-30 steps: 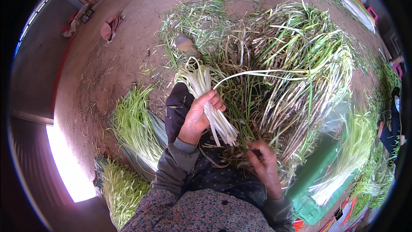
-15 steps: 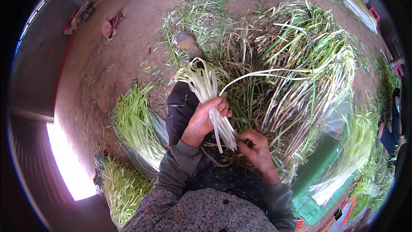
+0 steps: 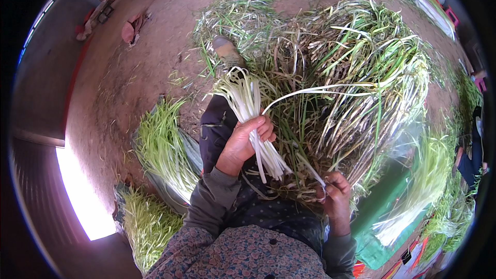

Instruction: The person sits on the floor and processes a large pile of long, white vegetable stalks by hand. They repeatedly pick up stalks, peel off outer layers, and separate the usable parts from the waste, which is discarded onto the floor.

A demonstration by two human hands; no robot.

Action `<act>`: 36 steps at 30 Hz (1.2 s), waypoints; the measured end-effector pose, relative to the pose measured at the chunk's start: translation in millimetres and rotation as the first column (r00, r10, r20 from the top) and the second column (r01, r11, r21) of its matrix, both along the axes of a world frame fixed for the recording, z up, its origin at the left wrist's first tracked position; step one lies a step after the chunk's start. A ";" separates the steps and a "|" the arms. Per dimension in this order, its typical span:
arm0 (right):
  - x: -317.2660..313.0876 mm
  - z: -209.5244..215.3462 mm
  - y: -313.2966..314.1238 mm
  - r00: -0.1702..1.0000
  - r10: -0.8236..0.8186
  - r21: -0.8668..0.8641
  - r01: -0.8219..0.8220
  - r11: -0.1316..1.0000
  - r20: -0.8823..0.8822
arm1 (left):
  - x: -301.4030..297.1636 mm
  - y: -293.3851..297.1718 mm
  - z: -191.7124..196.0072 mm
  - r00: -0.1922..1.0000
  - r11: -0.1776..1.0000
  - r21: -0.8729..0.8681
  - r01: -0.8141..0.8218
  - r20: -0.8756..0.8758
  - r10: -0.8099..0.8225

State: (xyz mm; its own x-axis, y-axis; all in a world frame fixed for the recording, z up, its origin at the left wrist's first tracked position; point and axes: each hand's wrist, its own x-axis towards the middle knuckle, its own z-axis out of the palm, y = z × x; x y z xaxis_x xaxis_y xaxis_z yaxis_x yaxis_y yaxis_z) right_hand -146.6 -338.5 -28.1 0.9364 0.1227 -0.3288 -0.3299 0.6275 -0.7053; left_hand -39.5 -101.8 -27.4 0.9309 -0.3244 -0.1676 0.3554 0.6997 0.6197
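Note:
My left hand (image 3: 247,142) is closed around a bunch of long, pale chive-like stalks (image 3: 245,95). Their white ends stick out below the fist, and the upper parts bend over and droop. One long stalk from the bunch curves away to the right over the pile. Apart from the bunch, to its lower right, my right hand (image 3: 335,196) is closed in a pinch on the end of a thin pale stalk (image 3: 310,168). The stalk's other end runs up toward the heap of loose stalks (image 3: 351,88), a mix of green, white and dry brown.
Bundles of cleaner pale-green stalks lie at the left (image 3: 168,144), at the lower left (image 3: 150,227) and on a green plastic sheet (image 3: 374,201) at the right. A shoe (image 3: 227,51) rests beside the heap. Another person's arm (image 3: 467,170) shows at the right edge.
My right hand has moved right and down, away from the lower ends of the bunch, and now pinches a thin stalk. My left hand stays almost in place with the bunch.

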 end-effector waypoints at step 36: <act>-0.4 16.8 54.8 0.636 0.702 -0.855 -0.125 0.504 0.321 | -21.4 -29.1 38.1 0.967 0.828 0.504 0.247 -0.070 -0.246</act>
